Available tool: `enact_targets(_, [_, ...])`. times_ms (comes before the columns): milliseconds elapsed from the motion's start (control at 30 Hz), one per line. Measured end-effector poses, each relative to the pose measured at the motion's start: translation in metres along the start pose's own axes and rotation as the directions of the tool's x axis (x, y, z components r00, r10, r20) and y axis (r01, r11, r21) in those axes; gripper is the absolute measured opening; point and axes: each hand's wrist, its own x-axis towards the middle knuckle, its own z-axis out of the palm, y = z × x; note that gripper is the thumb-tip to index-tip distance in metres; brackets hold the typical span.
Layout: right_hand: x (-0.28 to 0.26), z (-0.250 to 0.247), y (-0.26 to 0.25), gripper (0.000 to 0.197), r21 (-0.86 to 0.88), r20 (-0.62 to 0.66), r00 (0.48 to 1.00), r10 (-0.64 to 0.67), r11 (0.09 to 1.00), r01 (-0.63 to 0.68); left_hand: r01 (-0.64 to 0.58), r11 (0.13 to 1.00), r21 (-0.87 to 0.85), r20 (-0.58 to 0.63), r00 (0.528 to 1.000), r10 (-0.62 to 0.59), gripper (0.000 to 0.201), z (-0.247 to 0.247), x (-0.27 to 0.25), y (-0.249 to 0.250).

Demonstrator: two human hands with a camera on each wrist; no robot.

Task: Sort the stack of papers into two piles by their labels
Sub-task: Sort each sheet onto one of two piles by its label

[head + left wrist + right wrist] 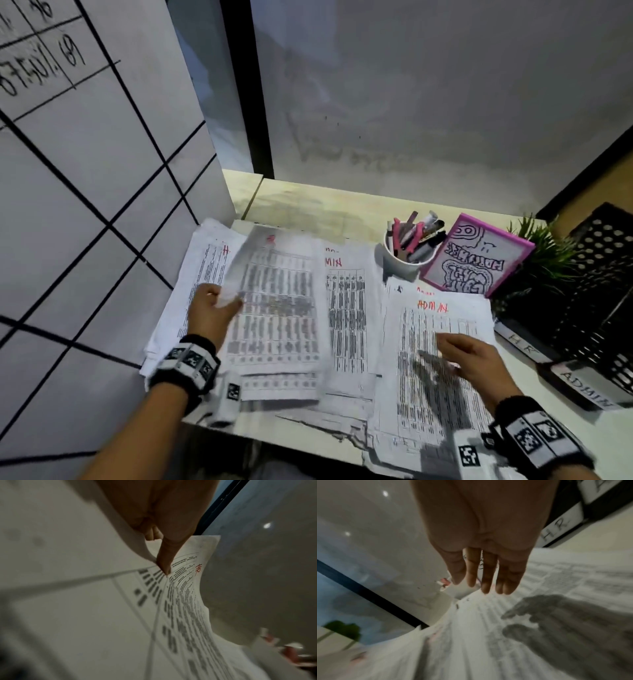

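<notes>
Papers [349, 308] blurred, left hand [212, 313] pinching one sheet [277, 301], right hand [474, 359] apparently open, empty.

Pale desk [342, 205] against a grey wall [428, 102] (black-gridded whiteboard [85, 205] left).

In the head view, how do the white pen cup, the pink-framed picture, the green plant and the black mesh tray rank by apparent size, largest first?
1. Black mesh tray, although the frame edge cuts it.
2. Pink-framed picture.
3. Green plant; it is partly hidden behind the picture, so ranks 2 and 3 are unsure.
4. White pen cup, clearly smallest.
</notes>
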Motion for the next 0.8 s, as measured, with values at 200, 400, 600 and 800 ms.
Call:
enact_targets(200, [0.016, -0.047, 0.047, 0.056, -0.401, -0.288, 0.957, 0.040, 0.902, -0.158, 0.039, 0.964, 0.262, -0.118, 0.993, -0.008, 0.036, -0.041, 0.049, -0.007])
enact_targets(400, [0.026, -0.059, 0.080, 0.074, -0.478, -0.417, 0.888, 0.196, 0.784, -0.397, -0.051, 0.851, 0.522, -0.149, 0.977, 0.150, 0.057, -0.013, 0.044, 0.010])
enact_targets(600, [0.031, -0.059, 0.106, 0.074, -0.474, -0.401, 0.898, 0.182, 0.797, -0.374, -0.393, 0.887, 0.243, 0.487, 0.840, 0.239, 0.033, 0.103, -0.070, 0.035])
enact_targets(800, [0.028, -0.055, 0.109, 0.056, -0.420, -0.387, 0.909, 0.154, 0.848, -0.322, -0.485, 0.855, 0.182, 0.800, 0.579, 0.158, 0.039, 0.198, -0.137, 0.023])
